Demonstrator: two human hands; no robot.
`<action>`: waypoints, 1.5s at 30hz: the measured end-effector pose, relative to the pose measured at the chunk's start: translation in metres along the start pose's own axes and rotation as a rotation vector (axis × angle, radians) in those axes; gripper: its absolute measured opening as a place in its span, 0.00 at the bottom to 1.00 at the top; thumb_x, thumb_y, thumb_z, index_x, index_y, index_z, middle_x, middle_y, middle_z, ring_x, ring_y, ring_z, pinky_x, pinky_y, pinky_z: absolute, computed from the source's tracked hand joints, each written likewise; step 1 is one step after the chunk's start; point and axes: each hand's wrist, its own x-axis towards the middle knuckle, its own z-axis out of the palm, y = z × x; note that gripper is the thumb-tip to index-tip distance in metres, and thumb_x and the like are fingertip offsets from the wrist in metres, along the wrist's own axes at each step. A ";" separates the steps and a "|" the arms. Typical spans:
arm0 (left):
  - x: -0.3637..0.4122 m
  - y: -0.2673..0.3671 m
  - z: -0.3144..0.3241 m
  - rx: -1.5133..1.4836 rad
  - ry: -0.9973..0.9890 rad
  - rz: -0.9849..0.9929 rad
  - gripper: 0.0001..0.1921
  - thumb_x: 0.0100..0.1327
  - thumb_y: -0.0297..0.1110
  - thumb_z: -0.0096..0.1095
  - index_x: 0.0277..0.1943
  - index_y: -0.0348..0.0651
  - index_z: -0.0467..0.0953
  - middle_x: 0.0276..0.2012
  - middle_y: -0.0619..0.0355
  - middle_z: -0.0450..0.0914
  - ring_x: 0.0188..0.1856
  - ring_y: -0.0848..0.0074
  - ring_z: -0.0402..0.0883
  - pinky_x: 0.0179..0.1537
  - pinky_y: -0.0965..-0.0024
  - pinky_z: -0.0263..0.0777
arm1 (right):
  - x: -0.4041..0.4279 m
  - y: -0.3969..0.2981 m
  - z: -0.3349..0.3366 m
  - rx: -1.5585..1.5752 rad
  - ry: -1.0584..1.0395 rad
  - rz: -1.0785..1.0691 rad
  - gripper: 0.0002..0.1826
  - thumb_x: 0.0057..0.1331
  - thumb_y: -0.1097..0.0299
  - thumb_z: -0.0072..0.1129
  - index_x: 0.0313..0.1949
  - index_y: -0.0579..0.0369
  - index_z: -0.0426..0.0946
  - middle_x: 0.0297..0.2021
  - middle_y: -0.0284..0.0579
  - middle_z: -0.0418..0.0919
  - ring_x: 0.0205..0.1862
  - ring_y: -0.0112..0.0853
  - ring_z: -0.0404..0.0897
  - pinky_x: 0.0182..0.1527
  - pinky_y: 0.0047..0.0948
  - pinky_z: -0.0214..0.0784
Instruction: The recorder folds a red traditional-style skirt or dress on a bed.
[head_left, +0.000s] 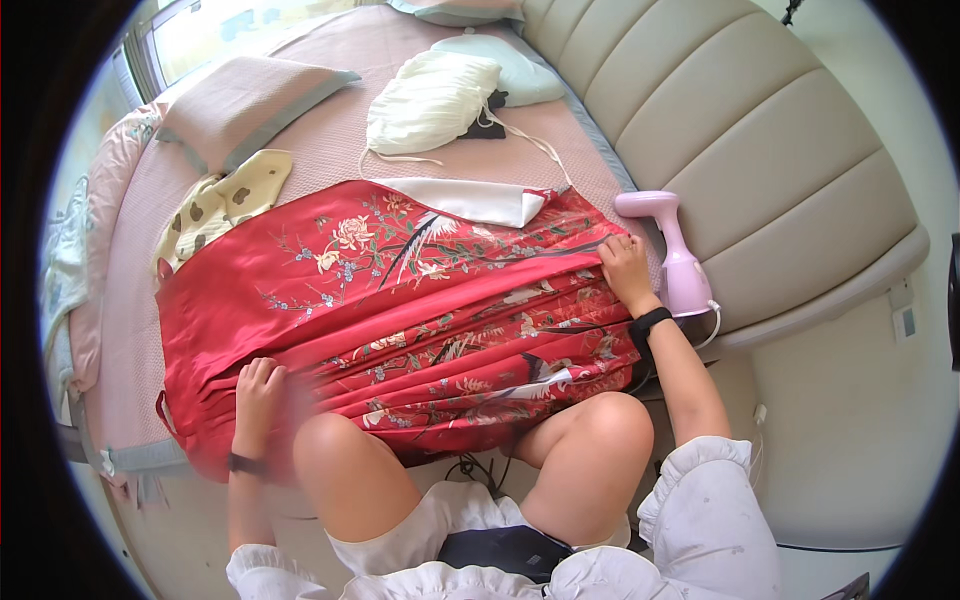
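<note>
A red satin pleated skirt, printed with flowers and cranes, lies spread across the bed and reaches my knees. My left hand rests on its pleats at the narrower left end, fingers bent; whether it pinches the cloth cannot be told. My right hand holds a pleat's edge at the skirt's right end between the fingers. Part of the skirt's top edge is folded over, showing white lining. Just right of my right hand lies a pink handheld garment steamer with a white cord.
The bed carries a cream gathered garment, a pale blue pillow, a pink pillow and a spotted yellow cloth. A padded beige headboard bounds the right side. Dark cables hang between my knees.
</note>
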 end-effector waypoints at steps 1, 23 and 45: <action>-0.002 -0.002 0.001 0.004 -0.003 0.000 0.07 0.48 0.29 0.57 0.32 0.41 0.71 0.33 0.54 0.72 0.39 0.63 0.73 0.39 0.61 0.67 | -0.006 -0.002 0.005 -0.012 -0.063 0.037 0.10 0.49 0.72 0.59 0.33 0.50 0.72 0.34 0.40 0.72 0.43 0.36 0.72 0.47 0.40 0.60; 0.037 -0.020 0.015 -0.003 0.003 -0.141 0.06 0.51 0.28 0.64 0.32 0.43 0.74 0.31 0.57 0.73 0.38 0.64 0.74 0.40 0.61 0.65 | 0.072 -0.033 0.052 0.270 -0.226 -0.050 0.15 0.55 0.75 0.53 0.43 0.48 0.77 0.37 0.40 0.76 0.45 0.37 0.77 0.45 0.40 0.69; 0.018 0.013 -0.010 -0.079 0.090 -0.168 0.04 0.57 0.24 0.59 0.36 0.40 0.77 0.34 0.54 0.76 0.38 0.61 0.75 0.39 0.61 0.70 | 0.014 -0.011 0.013 0.210 -0.023 -0.019 0.07 0.55 0.74 0.55 0.35 0.54 0.72 0.36 0.42 0.77 0.45 0.36 0.76 0.58 0.39 0.63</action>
